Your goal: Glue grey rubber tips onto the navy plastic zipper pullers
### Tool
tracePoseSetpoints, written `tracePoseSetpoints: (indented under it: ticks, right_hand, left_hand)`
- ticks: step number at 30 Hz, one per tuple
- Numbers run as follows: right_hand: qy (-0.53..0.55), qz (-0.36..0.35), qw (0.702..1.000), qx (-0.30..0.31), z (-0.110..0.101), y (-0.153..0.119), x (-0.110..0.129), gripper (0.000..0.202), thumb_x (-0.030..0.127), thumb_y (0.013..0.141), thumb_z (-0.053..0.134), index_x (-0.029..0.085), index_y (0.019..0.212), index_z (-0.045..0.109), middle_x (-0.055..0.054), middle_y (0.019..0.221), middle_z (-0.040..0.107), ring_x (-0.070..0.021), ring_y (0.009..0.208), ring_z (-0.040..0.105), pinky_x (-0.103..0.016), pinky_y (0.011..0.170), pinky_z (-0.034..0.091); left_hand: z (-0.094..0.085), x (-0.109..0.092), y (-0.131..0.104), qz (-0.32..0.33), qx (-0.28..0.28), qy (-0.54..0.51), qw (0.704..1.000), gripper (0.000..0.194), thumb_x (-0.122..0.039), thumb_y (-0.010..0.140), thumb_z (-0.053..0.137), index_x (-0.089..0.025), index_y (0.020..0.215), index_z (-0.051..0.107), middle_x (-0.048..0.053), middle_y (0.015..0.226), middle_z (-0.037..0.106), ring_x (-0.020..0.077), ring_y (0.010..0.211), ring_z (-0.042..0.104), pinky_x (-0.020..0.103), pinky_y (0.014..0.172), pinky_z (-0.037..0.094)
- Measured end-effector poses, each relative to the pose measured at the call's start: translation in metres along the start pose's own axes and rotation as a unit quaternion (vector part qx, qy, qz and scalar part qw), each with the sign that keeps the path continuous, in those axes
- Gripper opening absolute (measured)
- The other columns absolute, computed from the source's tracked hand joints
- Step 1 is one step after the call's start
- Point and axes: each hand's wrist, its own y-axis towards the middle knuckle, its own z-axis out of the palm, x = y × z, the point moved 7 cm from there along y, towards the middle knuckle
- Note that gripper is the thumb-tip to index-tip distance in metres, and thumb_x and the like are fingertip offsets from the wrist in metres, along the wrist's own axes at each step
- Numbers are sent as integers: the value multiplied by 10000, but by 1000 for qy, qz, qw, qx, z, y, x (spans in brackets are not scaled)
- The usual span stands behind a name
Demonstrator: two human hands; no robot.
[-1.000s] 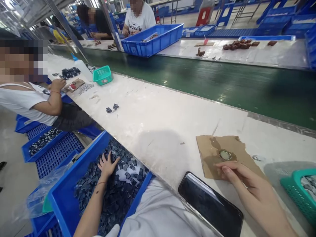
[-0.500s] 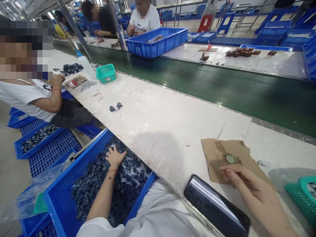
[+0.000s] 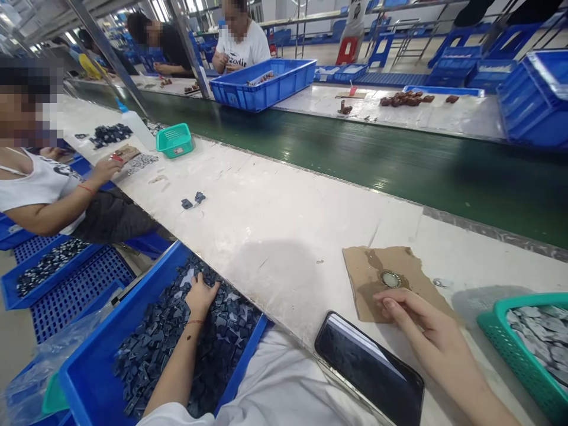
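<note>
The dark, slate-coloured pieces (image 3: 151, 337) lie heaped in the blue bin (image 3: 89, 370) under my left hand (image 3: 202, 296). That hand reaches down among them, its fingers curled and its thumb held apart; I cannot tell whether it has hold of one. The bin is well filled, so I judge that most of these pieces are left to handle. Two more dark pieces (image 3: 199, 197) lie on the counter (image 3: 275, 236) beyond my left hand; whether anything has been done to them, I cannot tell.

The pieces are small, flat and angular, apparently hard, some showing paler faces. The bin is smooth plastic with straight walls.

My right hand (image 3: 423, 325) is above the counter, thumb and forefinger brought close together; whether something thin is pinched between them, I cannot make out. Just beyond its fingertips, a round, crimped-edged cap (image 3: 391, 280) sits on torn brown cardboard (image 3: 417, 275) with dark, wet-looking stains. To the right of that hand, a perforated green basket (image 3: 501, 343) holds flat, chalky-looking pale pieces (image 3: 539, 331). Between my hands, nearer the right, lies a glossy black phone (image 3: 370, 367)
</note>
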Motion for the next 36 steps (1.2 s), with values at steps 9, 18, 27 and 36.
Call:
tracePoseSetpoints:
  ticks: [9,18,27,36]
  right_hand:
    - [23,-2,1000,-11,-6,2,5,408,573,1005,540,248,924,773,-77,947,787,-249,824,747,-308,700,628]
    - [50,25,998,-22,-8,3,1,405,591,979,574,249,919,783,-71,876,761,-241,774,732,-312,707,639]
    - [10,-54,998,18,3,-16,44,232,418,1017,576,296,973,768,-55,979,784,-253,889,756,-324,784,628]
    - [89,-103,880,455,233,-69,177,601,552,975,625,259,1497,569,-145,1454,640,-335,1420,546,-497,1165,471]
  left_hand:
    - [-38,1,-6,-39,-43,-162,985,405,-378,992,685,-180,1341,631,118,1352,663,271,1153,688,488,961,611]
    - [-169,-82,-86,223,-215,-347,885,290,-411,1008,539,-232,1236,561,100,1220,651,265,1160,667,445,958,610]
    - [-119,-237,-122,517,-35,-201,831,569,-581,736,859,-323,1220,706,96,1496,632,429,1457,485,632,1218,356]
    - [-100,29,-68,129,-152,-164,966,396,-406,1059,517,-181,1376,593,179,1462,580,359,1380,551,638,1159,445]
